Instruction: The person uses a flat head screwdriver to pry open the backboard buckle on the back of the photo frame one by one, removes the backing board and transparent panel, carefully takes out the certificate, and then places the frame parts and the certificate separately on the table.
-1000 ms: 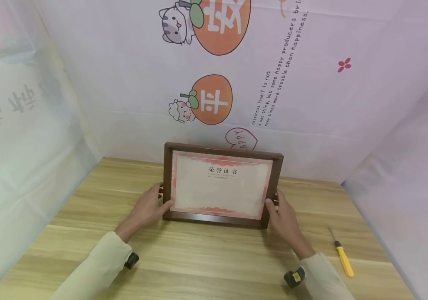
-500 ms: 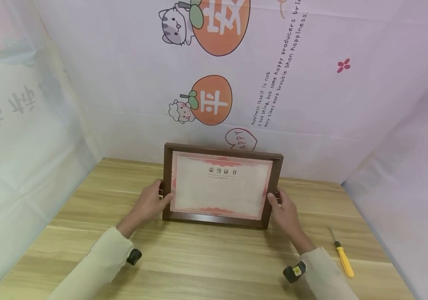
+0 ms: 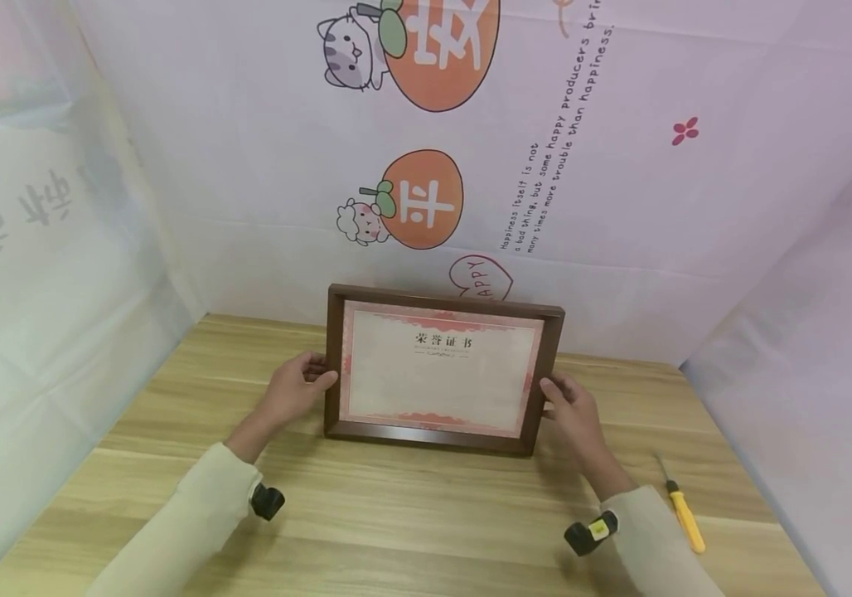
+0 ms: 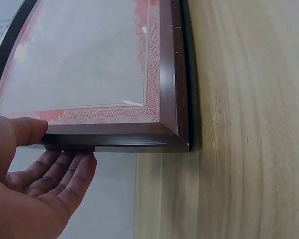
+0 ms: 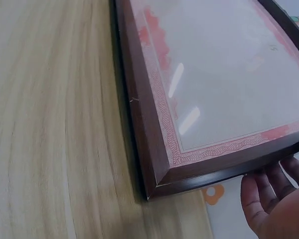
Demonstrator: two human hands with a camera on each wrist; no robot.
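Note:
A dark brown picture frame (image 3: 426, 435) stands tilted back near the rear wall, its lower edge on the wooden table. Inside it shows a certificate (image 3: 433, 385) with a red-pink border and Chinese characters at the top. My left hand (image 3: 290, 394) holds the frame's left side, thumb at the front edge; in the left wrist view its fingertips (image 4: 87, 162) meet the outer side. On the opposite side my right hand (image 3: 578, 419) holds the frame likewise, thumb in front. The right wrist view shows those fingertips (image 5: 249, 184) against the outer edge, with the thumb mostly cut off.
A screwdriver (image 3: 685, 518) with a yellow handle lies on the table (image 3: 396, 531) to the right of the right forearm. Printed white cloth (image 3: 262, 166) hangs behind the table and along both sides. Each wrist wears a small black camera.
Both hands have slid upward along the frame's sides, and their thumbs have shifted outward toward the edges. The frame and the screwdriver stay where they were.

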